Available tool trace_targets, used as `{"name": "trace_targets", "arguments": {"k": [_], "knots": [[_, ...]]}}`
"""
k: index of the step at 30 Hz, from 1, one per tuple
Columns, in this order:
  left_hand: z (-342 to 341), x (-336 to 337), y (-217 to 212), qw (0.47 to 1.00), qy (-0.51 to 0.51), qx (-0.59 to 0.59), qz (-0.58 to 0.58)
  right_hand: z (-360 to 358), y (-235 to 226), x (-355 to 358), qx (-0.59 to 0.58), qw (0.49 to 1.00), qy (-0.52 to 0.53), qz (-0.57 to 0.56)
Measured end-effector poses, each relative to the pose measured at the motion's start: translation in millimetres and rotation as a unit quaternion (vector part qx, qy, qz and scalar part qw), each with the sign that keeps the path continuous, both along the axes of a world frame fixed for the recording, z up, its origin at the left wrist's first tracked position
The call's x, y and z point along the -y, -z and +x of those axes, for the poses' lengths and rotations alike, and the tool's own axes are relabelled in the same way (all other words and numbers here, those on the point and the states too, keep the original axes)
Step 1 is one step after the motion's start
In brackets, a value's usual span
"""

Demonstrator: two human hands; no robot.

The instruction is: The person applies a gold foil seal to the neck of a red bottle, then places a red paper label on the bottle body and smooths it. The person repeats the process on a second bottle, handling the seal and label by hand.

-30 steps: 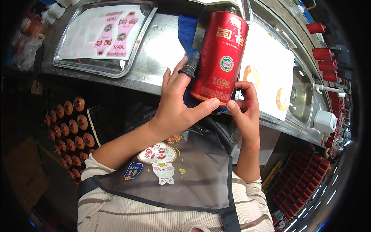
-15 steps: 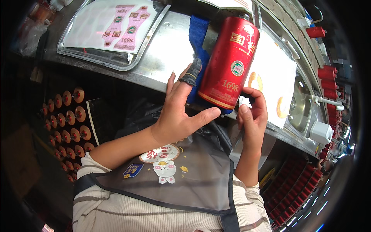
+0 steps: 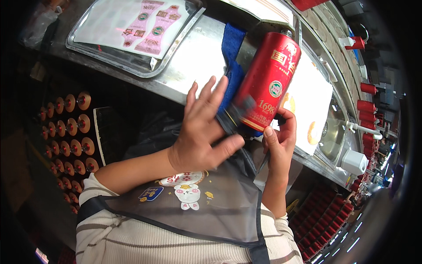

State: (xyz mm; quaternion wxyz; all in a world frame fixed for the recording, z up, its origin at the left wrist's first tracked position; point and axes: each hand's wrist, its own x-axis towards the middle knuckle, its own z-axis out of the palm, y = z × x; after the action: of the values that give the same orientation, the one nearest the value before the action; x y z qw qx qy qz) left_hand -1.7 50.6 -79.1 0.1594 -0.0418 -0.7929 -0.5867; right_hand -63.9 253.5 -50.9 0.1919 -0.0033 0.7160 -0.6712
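A red cylindrical bottle point(image 3: 269, 81) with gold markings and a round green-and-white emblem lies tilted in front of me, its neck pointing away. It leans over a strip of blue cloth point(image 3: 232, 44) on the metal worktop. My left hand point(image 3: 203, 125) is open with fingers spread; its index finger wears a dark finger sleeve, blurred by motion, against the bottle's lower left side. My right hand point(image 3: 281, 138) holds the bottle's near end at the lower right, thumb at the base edge. Part of its fingers is hidden behind the bottle.
A metal tray point(image 3: 160, 66) at the left holds a white sheet with pink decals point(image 3: 156, 28). To the right lie a white sheet with orange shapes point(image 3: 313, 132), a sink point(image 3: 336, 136) and a white plastic container point(image 3: 354, 162). Racks of red bottles point(image 3: 323, 211) stand below and beyond.
My left fingers have fanned out, and the sleeved finger has swung down onto the bottle's lower side. My right thumb has moved up against its base. The bottle appears slightly lower and farther right.
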Motion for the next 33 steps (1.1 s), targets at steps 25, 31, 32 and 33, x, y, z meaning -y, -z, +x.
{"name": "trace_targets", "arguments": {"k": [25,31,32,33], "knots": [[20.9,4.2,5.2,0.971,-0.043,0.007,-0.234,-2.4,6.6,1.4,-0.014,1.0,0.011,-0.017],[14.4,3.0,-11.0,0.955,-0.019,-0.037,-0.292,-1.7,11.1,-0.7,-0.024,1.0,0.015,-0.001],[12.7,3.1,-14.6,0.951,-0.01,-0.04,-0.306,-1.8,10.7,-1.0,-0.023,1.0,0.011,0.002],[10.7,3.5,-19.1,0.947,-0.002,-0.042,-0.319,-1.8,11.2,-0.7,-0.026,1.0,0.01,-0.007]]}}
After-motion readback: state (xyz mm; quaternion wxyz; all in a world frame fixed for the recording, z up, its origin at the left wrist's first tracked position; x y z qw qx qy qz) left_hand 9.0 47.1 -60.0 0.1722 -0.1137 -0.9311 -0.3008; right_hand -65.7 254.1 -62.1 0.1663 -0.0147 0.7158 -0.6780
